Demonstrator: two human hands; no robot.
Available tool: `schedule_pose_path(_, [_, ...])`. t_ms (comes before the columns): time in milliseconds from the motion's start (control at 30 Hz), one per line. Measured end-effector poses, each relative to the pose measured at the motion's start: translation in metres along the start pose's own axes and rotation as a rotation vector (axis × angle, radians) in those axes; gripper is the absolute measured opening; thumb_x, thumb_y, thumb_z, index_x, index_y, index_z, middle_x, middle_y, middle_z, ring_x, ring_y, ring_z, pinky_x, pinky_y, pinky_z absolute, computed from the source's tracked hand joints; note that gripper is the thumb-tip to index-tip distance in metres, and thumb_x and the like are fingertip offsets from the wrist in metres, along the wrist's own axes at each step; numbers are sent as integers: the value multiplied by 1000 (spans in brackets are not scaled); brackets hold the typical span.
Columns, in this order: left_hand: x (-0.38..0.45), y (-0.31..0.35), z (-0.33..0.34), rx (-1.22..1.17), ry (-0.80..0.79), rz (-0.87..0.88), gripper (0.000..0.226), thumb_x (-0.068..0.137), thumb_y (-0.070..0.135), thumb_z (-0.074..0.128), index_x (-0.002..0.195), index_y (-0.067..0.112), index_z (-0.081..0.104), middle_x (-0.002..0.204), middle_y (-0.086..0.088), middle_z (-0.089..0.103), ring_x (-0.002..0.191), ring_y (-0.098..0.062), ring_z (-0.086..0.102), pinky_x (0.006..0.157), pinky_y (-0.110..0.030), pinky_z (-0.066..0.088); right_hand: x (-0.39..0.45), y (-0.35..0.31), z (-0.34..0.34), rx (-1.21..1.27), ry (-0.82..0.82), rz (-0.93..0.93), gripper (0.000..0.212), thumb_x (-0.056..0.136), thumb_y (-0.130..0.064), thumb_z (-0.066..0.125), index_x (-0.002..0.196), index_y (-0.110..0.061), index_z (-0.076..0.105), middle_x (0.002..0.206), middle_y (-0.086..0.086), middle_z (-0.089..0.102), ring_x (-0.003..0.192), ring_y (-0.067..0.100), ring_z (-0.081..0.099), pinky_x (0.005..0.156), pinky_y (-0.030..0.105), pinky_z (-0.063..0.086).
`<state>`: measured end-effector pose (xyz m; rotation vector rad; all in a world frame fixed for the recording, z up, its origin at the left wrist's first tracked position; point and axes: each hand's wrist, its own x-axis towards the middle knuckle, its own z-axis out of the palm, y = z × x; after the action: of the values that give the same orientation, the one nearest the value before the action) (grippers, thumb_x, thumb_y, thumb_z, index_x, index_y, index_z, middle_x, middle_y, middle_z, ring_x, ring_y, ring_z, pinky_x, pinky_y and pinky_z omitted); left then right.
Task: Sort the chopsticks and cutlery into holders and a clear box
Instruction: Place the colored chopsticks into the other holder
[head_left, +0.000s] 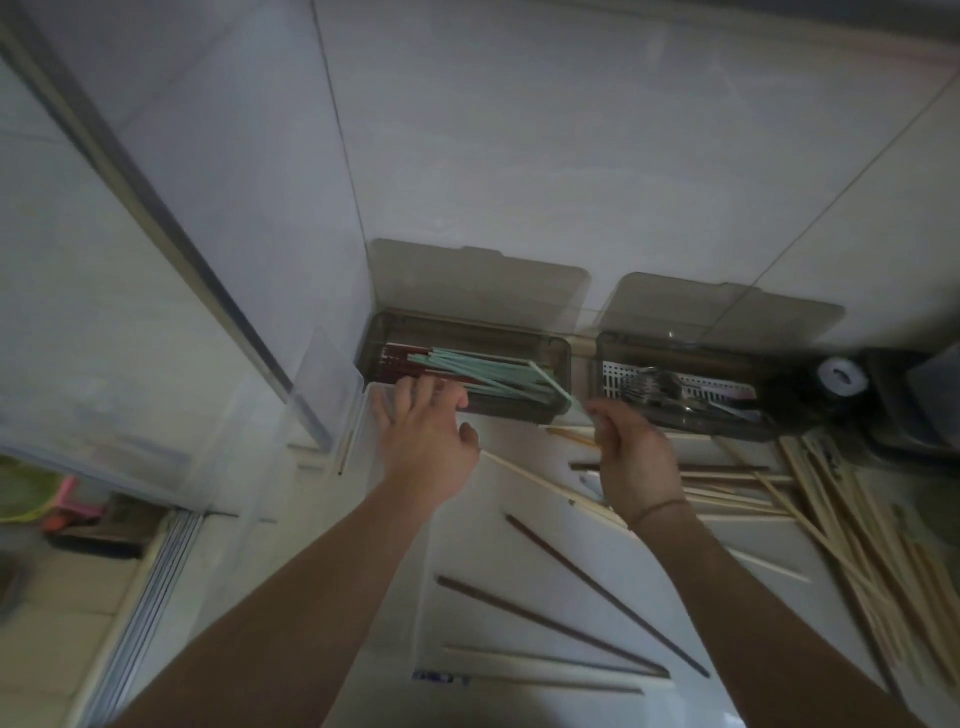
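Note:
Two smoky lidded holders stand open against the wall. The left holder (556, 364) contains dark red chopsticks and a bundle of mint-green chopsticks (488, 374). My left hand (426, 431) reaches to its front edge, fingers spread and touching the green bundle. My right hand (634, 457) pinches the near end of a green chopstick that slants into the left holder's right corner. The right holder (602, 358) has metal forks (649, 389) in it. Two dark brown chopsticks (597, 592) and pale wooden chopsticks (540, 483) lie loose on the white counter.
A big heap of pale wooden chopsticks (852, 525) covers the counter at the right. A dark container with a white cap (839, 376) stands beyond the right holder. A sliding door frame (171, 234) runs along the left, with the floor below it.

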<state>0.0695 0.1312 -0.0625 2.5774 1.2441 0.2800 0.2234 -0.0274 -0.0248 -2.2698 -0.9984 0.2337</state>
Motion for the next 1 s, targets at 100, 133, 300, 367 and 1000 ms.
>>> schedule_pose_path(100, [-1,-1,-2,-2,-3,13,27,83,37,59,109,36,52,116,8,45,123,-23,34,117,-54,9,34,-15,17,-29,-90,-168,37,88,10,47,112,-9,68,106,12,62,92,25,61,84,20,42])
schedule_pose_path(133, [-1,-1,-3,-8,-4,16,28,83,37,58,109,36,52,116,7,45,123,-23,34,117,-54,9,44,-19,22,-42,-113,-201,36,87,11,47,111,-7,68,106,14,63,93,28,62,87,22,42])
schedule_pose_path(300, [-1,-2,-4,-19,-15,15,30,83,37,56,112,36,50,119,7,44,125,-22,33,119,-56,5,83,-29,46,-118,-222,-227,34,85,10,52,110,-5,69,111,16,66,102,29,62,90,16,35])
schedule_pose_path(367, [-1,-2,-5,-23,-28,16,30,83,38,55,113,36,49,120,7,42,126,-22,31,119,-56,4,87,-25,49,-116,-211,-212,32,85,9,53,106,-5,71,109,16,67,101,29,63,90,16,35])
schedule_pose_path(1000, [1,-2,1,-24,13,-15,27,82,36,63,107,36,53,116,7,48,122,-23,34,117,-56,10,-107,134,14,-396,235,-113,29,75,-13,52,92,-10,74,100,12,66,88,38,57,80,41,45])
